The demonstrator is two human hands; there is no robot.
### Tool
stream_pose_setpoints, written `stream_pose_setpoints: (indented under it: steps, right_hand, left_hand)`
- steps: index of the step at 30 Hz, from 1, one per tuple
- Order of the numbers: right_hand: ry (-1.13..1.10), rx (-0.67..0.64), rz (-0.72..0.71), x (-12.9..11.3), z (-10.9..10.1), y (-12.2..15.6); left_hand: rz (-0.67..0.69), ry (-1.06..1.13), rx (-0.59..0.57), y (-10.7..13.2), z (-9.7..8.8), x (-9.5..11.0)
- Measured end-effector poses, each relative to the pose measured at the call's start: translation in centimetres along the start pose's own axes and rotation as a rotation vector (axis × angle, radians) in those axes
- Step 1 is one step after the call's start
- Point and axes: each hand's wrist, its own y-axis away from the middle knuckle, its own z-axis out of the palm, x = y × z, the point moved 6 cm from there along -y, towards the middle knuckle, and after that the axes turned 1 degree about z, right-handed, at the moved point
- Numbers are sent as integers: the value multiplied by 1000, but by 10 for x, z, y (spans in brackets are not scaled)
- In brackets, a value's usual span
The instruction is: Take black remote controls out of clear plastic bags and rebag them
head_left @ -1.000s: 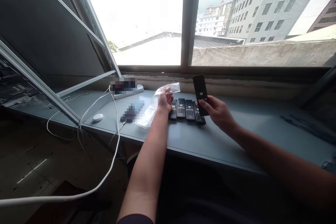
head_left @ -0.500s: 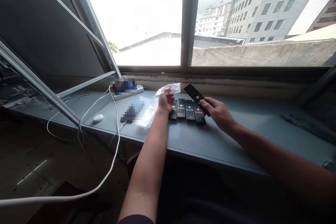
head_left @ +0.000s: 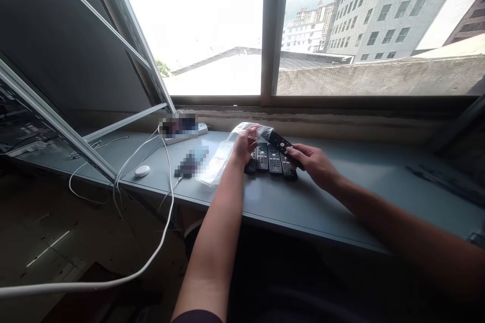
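Observation:
A clear plastic bag [head_left: 219,159] is gripped near its mouth by my left hand [head_left: 244,145], and the rest of it trails down to the left over the tabletop. My right hand [head_left: 314,161] is closed around the lower end of a black remote control [head_left: 282,144]. The remote's far tip is at the bag's mouth and appears to be just inside the plastic. Below both hands, several more black remotes [head_left: 275,160] lie side by side on the grey table [head_left: 303,207]. My left hand partly covers the leftmost one.
A blurred-out dark object [head_left: 190,162] with a cable lies left of the bag. Behind it is a white power strip [head_left: 202,128]. A small white oval device [head_left: 142,171], loose white cables [head_left: 166,217] and a metal frame [head_left: 94,159] are on the left. The window ledge [head_left: 341,116] runs along the back.
My left hand has moved slightly right with the bag's mouth. The remote in my right hand has dipped a little, and its tip now meets the plastic.

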Motion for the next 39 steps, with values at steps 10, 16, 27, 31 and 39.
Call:
stream_pose_setpoints:
  steps: [10,16,27,31,39]
  right_hand:
    - [-12,46,42,10,-2,-2]
    - [-113,78,53,19,-5,-7]
    - [-358,203,83,37,-16,-15]
    - [-380,208,104,39,-14,-14]
    - [-372,178,81,40,-12,-14]
  left_hand:
    - [82,-203,-232,11,20,-2]
    - [145,-123,-57,6,9,5]
    - [94,-171,-183,9,16,0]
    - [23,-247,-298,15,22,-5]
    - [-41,-157,-385,16,27,-10]
